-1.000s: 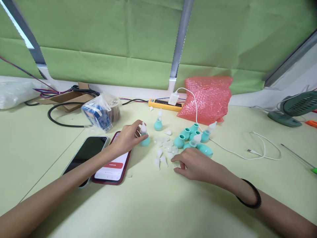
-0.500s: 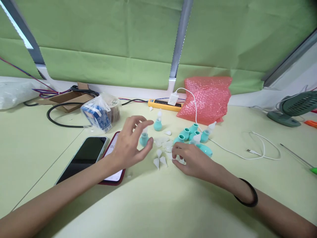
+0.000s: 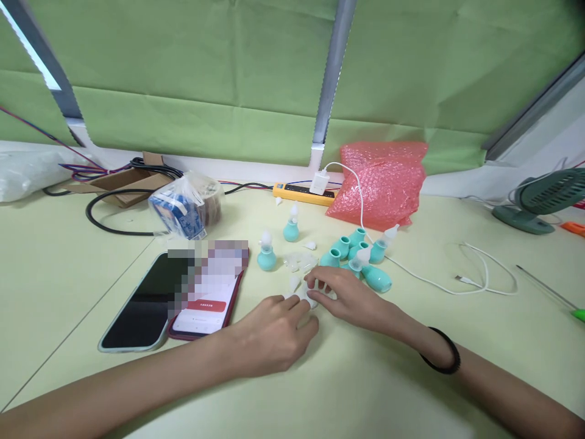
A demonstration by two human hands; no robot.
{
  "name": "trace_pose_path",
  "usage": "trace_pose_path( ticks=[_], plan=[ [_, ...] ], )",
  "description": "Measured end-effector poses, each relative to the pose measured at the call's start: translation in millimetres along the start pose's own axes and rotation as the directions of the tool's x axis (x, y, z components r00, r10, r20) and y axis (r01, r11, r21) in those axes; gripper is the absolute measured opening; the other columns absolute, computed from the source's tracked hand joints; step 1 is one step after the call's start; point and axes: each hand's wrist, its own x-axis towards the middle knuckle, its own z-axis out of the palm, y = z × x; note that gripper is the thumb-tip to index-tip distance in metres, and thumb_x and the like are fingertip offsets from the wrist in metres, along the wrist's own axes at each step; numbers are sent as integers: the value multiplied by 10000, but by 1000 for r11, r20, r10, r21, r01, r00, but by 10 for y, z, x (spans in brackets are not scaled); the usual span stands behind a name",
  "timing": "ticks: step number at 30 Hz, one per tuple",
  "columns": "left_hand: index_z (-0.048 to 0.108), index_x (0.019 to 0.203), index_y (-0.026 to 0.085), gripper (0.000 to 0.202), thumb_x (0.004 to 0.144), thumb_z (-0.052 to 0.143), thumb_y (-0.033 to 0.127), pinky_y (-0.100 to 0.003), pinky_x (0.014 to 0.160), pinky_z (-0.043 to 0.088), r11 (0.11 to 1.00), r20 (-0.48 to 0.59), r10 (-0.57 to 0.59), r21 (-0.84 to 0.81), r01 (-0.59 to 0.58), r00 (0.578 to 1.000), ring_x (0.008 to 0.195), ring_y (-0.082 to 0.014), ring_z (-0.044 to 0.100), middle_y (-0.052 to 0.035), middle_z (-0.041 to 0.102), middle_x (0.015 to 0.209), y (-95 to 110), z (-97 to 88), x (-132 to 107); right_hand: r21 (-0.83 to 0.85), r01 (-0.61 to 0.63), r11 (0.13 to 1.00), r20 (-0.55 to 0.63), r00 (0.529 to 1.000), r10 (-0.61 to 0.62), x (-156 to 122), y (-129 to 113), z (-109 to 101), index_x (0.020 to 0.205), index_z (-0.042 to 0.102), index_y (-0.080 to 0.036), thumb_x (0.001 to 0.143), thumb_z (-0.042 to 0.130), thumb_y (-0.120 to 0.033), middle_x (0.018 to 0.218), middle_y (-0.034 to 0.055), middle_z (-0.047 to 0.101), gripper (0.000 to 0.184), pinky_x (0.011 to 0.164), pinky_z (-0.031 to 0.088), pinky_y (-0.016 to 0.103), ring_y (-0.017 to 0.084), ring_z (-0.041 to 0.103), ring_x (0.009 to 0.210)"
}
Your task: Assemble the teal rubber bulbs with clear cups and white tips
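My left hand [image 3: 274, 332] rests on the table with its fingers curled, their tips at a small clear plastic tip [image 3: 301, 296]. My right hand [image 3: 347, 296] meets it from the right and pinches the same clear piece. Loose clear tips [image 3: 299, 262] lie just beyond the hands. Two teal bulbs with clear tips stand upright, one [image 3: 266, 255] near the phones and one [image 3: 291, 227] farther back. A cluster of teal bulbs [image 3: 361, 259] lies behind my right hand. A black band sits on my right wrist [image 3: 441, 360].
Two phones lie at the left, a dark one [image 3: 141, 305] and a red-cased one [image 3: 205, 302] with a lit screen. Behind are a bagged blue box [image 3: 185, 207], a yellow power strip [image 3: 301, 193], pink bubble wrap [image 3: 379, 183], a white cable [image 3: 457, 277] and a fan [image 3: 539, 201].
My left hand let go of the teal bulb by the phones and came back toward me to the clear tips. My right hand shifted left to meet it.
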Motion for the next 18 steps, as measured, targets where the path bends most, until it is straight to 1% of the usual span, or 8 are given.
trace_pose_path(
  ticks=[2,4,6,8,11,13,16,18],
  plan=[
    [532,909,112,182,785,399,116,-318,534,458,999,60,-27,38,25,998,715,-220,525,-102,546,817,28,45,3,98,1,995,13,1000,-2,3,10,-31,834,484,-181,831,415,-222,822,16,594,81,631,431,231,118,553,724],
    [508,984,114,226,784,402,115,-345,581,469,994,95,-94,65,88,991,798,-248,514,-122,535,895,27,64,12,181,-17,983,14,1000,15,8,20,-57,819,466,-184,840,395,-241,834,13,595,93,618,442,217,108,563,728],
    [459,1083,139,301,786,409,130,-360,605,471,989,108,-140,72,132,984,826,-255,503,-122,521,947,13,65,23,227,-41,973,0,999,42,8,32,-74,811,449,-185,844,379,-245,849,19,589,98,629,445,229,115,562,752],
    [452,1102,160,323,783,413,131,-370,615,466,987,123,-142,93,131,982,832,-259,497,-120,509,983,-2,63,31,237,-54,970,-8,998,57,-4,37,-91,805,445,-187,838,385,-242,835,18,582,87,646,438,252,126,553,752],
    [537,965,128,235,776,401,95,-382,627,453,981,161,-133,161,107,978,858,-274,488,-134,503,997,-22,69,34,200,-63,978,19,998,61,-52,17,-141,804,453,-196,832,393,-240,789,7,568,79,649,418,274,142,534,745],
    [559,908,116,211,776,397,86,-386,635,446,976,173,-146,186,114,974,872,-282,487,-143,509,983,-36,70,36,113,-78,990,55,996,72,-98,-14,-201,815,456,-202,839,375,-236,779,7,556,91,638,401,280,154,518,751],
    [565,908,115,210,778,403,85,-399,676,438,976,148,-131,192,102,980,919,-296,483,-164,497,1049,-40,54,46,-27,-91,996,88,992,93,-161,-44,-299,807,444,-196,847,351,-225,776,13,535,104,620,373,277,153,492,718],
    [558,926,109,216,783,398,85,-401,691,433,980,112,-95,186,73,989,932,-301,485,-178,485,1084,-21,36,53,-47,-94,994,122,988,99,-184,-33,-336,790,432,-196,844,349,-225,756,8,522,103,603,359,267,147,474,693]
  ],
)
